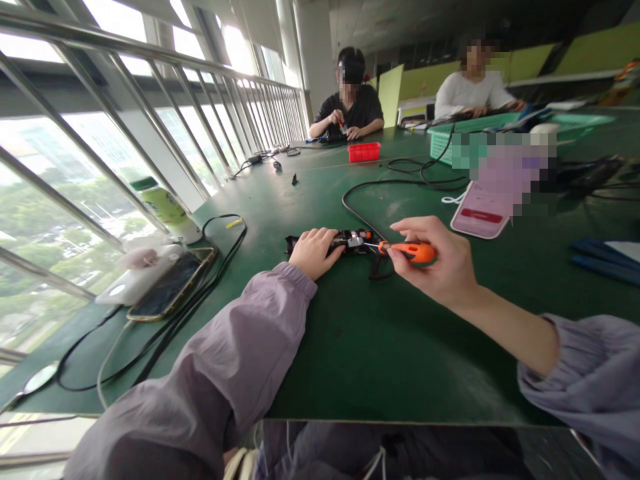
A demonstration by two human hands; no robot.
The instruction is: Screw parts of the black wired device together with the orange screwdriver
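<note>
A black elongated device (353, 241), with its inner parts partly exposed and a cable running from it, lies on the green table. My left hand (316, 253) is wrapped over its left half and holds it against the tabletop. In my right hand (443, 263) is an orange and black screwdriver (420, 252), its handle held between thumb and fingers. The screwdriver's shaft points left, with the tip at the right part of the device. Whether the tip sits in a screw is too small to tell.
Left on the table (350, 373) are a dark phone (173, 283), cables and a green-capped bottle (167, 210). A pink phone (483, 210), a green basket (440, 145) and a red tray (365, 153) stand farther off. Two people sit across the table. A metal railing (180, 70) runs along the left.
</note>
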